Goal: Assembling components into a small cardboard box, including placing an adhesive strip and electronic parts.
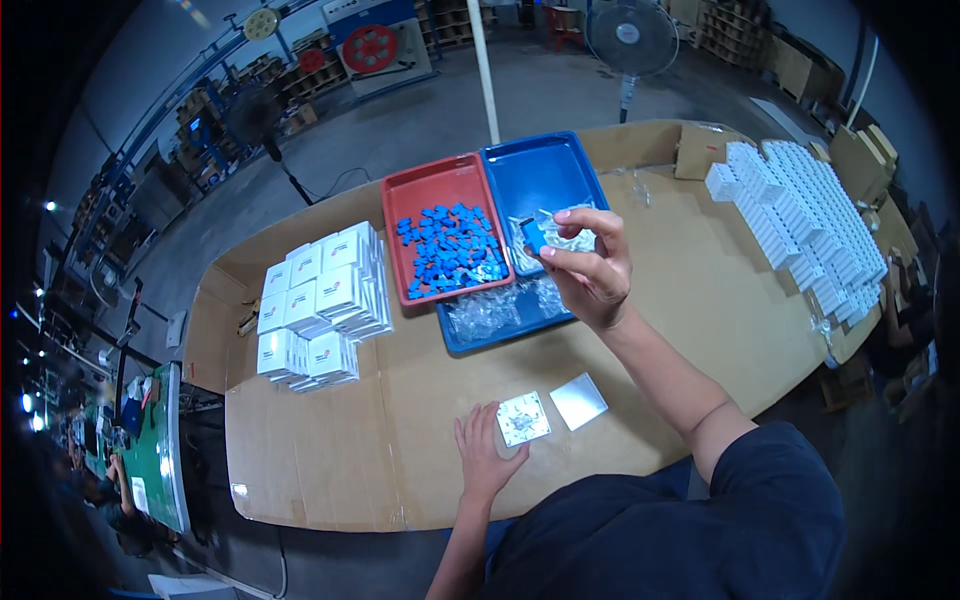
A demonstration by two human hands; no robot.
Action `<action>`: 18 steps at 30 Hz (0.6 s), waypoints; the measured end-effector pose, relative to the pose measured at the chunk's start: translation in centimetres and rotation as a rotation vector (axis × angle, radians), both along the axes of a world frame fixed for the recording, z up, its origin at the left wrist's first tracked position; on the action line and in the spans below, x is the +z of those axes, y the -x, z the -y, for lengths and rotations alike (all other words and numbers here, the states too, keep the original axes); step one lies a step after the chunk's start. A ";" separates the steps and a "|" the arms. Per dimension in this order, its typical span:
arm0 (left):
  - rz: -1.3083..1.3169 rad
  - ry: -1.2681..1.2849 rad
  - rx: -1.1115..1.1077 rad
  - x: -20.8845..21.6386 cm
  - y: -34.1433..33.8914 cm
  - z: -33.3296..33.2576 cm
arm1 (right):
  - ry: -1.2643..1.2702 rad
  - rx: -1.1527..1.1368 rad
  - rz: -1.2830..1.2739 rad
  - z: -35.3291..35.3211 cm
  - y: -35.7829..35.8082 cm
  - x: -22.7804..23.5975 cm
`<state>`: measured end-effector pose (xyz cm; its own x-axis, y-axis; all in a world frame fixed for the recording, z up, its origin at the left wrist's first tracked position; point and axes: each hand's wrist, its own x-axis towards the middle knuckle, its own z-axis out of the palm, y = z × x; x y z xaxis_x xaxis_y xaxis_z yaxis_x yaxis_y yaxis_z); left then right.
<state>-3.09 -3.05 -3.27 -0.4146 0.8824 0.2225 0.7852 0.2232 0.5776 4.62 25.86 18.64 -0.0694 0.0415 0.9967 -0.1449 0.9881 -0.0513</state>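
Raised over the trays, my right hand pinches a small blue plastic part between thumb and fingertips. My left hand lies low on the table, gripping the left and near edges of a white square panel whose upward face shows moulded detail. Just right of that panel lies a plain, shiny white square plate, touched by neither hand. Behind them a red tray holds many blue parts like the one in my right hand. The blue tray holds clear bags with pale contents, partly hidden by my right hand.
Stacks of white square boxes stand at the left. Long rows of white pieces fill the far right. Another blue tray with clear plastic sits beneath the upper trays. Cardboard covers the table; a fan stands beyond it.
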 end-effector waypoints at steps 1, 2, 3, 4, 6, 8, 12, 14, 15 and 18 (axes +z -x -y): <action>0.002 0.008 -0.008 0.1 -0.1 -0.1 | -0.004 0.010 -0.012 0.3 -0.7 0.1; 0.008 -0.006 -0.012 0.1 0.0 -0.3 | -0.004 0.006 -0.019 0.5 -1.4 0.2; 0.013 -0.019 -0.014 0.3 0.0 -0.3 | 0.003 -0.002 -0.018 0.8 -2.0 0.3; 0.014 -0.012 -0.021 0.3 0.0 -0.2 | 0.008 -0.007 -0.027 1.2 -2.5 0.3; 0.068 -0.012 -0.008 0.5 -0.3 0.0 | 0.018 -0.011 -0.030 1.5 -3.2 0.0; 0.072 0.016 0.003 0.8 -0.6 0.4 | 0.032 -0.010 -0.022 1.8 -3.7 -0.3; 0.087 0.077 0.003 1.5 -1.4 1.2 | 0.064 0.003 -0.006 2.1 -4.8 -1.3; 0.110 0.077 0.004 1.2 -1.6 1.4 | 0.080 0.011 0.001 2.3 -5.2 -1.8; 0.133 0.071 0.003 1.0 -1.7 1.4 | 0.100 0.018 0.007 2.5 -5.3 -2.0; 0.120 0.034 -0.013 0.2 -2.0 1.6 | 0.154 0.049 0.036 2.8 -5.5 -3.0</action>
<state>-1.09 -4.61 -3.07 -0.4246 0.8942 0.1419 0.7136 0.2341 0.6603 10.17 23.08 15.67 -0.1105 0.1889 0.9757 -0.1884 0.9600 -0.2072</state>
